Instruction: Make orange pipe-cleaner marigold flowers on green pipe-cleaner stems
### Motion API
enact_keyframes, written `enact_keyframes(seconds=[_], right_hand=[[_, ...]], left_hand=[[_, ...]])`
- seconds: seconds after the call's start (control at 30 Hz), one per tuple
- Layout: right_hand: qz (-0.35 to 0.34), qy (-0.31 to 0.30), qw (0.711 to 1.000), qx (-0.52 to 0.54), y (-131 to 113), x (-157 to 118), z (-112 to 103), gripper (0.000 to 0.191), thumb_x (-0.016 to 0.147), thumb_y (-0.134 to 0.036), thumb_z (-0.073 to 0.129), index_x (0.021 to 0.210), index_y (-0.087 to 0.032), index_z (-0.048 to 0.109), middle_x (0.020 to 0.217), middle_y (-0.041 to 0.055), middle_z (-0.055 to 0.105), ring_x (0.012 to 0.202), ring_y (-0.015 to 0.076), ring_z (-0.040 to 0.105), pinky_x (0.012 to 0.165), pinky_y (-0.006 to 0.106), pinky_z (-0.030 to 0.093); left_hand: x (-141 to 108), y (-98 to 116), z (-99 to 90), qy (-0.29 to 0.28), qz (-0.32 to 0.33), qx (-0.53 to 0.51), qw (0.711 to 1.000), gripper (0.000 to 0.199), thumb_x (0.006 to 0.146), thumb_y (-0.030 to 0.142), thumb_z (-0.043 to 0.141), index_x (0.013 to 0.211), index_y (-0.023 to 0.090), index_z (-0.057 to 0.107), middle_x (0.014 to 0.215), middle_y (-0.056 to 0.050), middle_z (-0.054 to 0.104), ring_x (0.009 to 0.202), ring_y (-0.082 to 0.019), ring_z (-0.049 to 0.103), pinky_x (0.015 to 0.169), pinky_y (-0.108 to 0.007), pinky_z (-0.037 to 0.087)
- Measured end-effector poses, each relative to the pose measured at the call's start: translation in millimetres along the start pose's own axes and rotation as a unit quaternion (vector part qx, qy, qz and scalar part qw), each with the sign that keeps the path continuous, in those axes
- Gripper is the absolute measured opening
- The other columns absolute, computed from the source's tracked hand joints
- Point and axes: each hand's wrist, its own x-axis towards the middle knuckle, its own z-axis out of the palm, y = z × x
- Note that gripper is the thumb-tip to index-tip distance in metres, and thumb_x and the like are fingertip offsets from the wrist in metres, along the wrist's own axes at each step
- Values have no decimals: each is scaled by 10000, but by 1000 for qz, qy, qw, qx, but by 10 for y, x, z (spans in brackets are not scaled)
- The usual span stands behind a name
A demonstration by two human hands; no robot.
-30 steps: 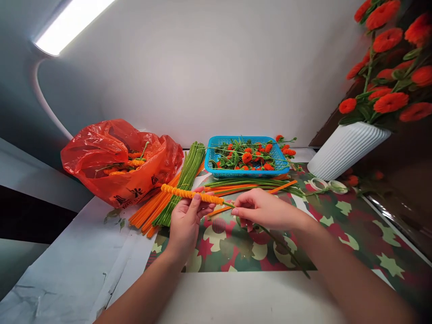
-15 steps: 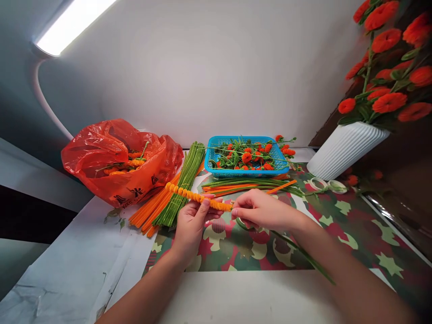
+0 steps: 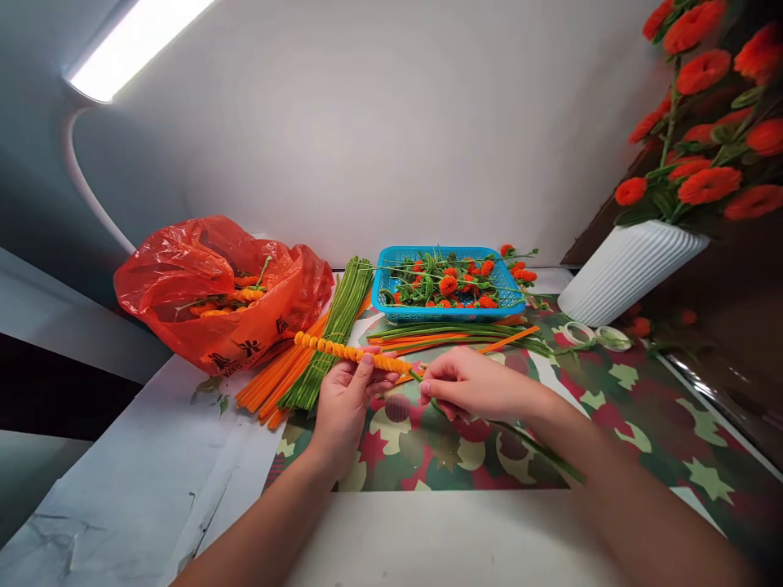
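Patterned mat (image 3: 428, 465) underneath. In left hand (image 3: 342, 398), between closed thumb and fingers: orange coil (image 3: 330, 348), in front of green bundle (image 3: 343, 302). In right hand (image 3: 471, 383), in tight pinch: green stem (image 3: 541, 448), at coil's right end.

Orange coil (image 3: 325, 346), slightly tilted, curved green stem (image 3: 541, 447)

Bright white lamp (image 3: 139, 47) before a plain pale wall (image 3: 391, 130)

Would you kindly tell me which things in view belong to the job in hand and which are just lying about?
Part of the job:
orange coil, in the left hand
green stem, in the right hand
green bundle, orange bundle, probably

Apparently idle:
red bag
blue basket
white vase
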Motion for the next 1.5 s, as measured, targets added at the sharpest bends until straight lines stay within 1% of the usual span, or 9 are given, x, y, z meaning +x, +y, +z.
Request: enact_keyframes(seconds=[0.33,0.47,0.7,0.93,1.03,1.23,1.33,1.4,1.5], right_hand=[[18,-46,998,29,-23,-32,-71,271,838,-284,464,593,-172,487,502,-46,466,441,71,375,417,194,289],[6,-41,999,28,-30,-29,-69,296,838,-281,469,562,-170,476,485,-45,461,437,72,372,420,198,288],[9,-28,998,53,-46,-15,-17,279,846,-305,497,634,-151,595,511,-35,512,445,74,428,423,188,326],[29,-14,998,50,-41,-34,-28,291,858,-335,481,619,-170,509,561,-12,584,451,83,474,420,188,350],[23,-15,999,43,-16,-32,-44,305,858,-311,463,590,-168,497,527,-16,565,426,76,437,406,191,327],[16,-23,998,53,-32,-2,11,319,871,-300,469,624,-146,599,508,-32,533,411,61,406,392,185,300],[31,-28,997,66,-74,-25,-7,304,877,-303,490,672,-138,640,514,-28,545,411,62,446,373,174,293],[40,-32,993,109,-62,-55,-92,285,889,-335,505,764,-131,658,550,-17,588,421,68,498,401,170,350],[13,-49,966,255,53,-88,-294,304,886,-346,547,1110,-150,609,693,18,688,523,115,635,561,232,501]], left_hand=[[17,6,15,-16,-8,11,1000,421,667,458,791,865,116,647,713,-59,750,547,-129,685,557,-207,565],[-3,-14,2,-28,-1,22,999,425,673,466,783,879,120,650,719,-57,750,551,-134,685,560,-215,566],[-76,-99,-28,-75,-20,60,995,429,712,468,753,939,117,660,788,-82,759,613,-185,714,583,-274,583],[-26,4,-1,13,5,22,1000,421,668,445,796,895,123,648,705,-36,743,586,-132,697,577,-198,558],[-35,18,16,4,1,22,1000,449,647,466,802,886,121,644,725,-49,749,582,-146,701,555,-211,557],[-100,-44,35,-32,-21,35,999,475,645,488,793,905,121,640,748,-53,752,552,-156,698,556,-243,569],[-103,-42,45,-43,-39,32,998,450,659,470,788,893,117,635,746,-61,749,536,-149,689,544,-240,564],[-81,-11,46,-23,-34,15,999,424,671,446,784,894,122,628,741,-58,744,535,-136,682,527,-220,553],[-34,46,39,22,-15,-13,1000,384,704,382,767,956,147,597,716,-29,731,544,-113,673,520,-188,542]])
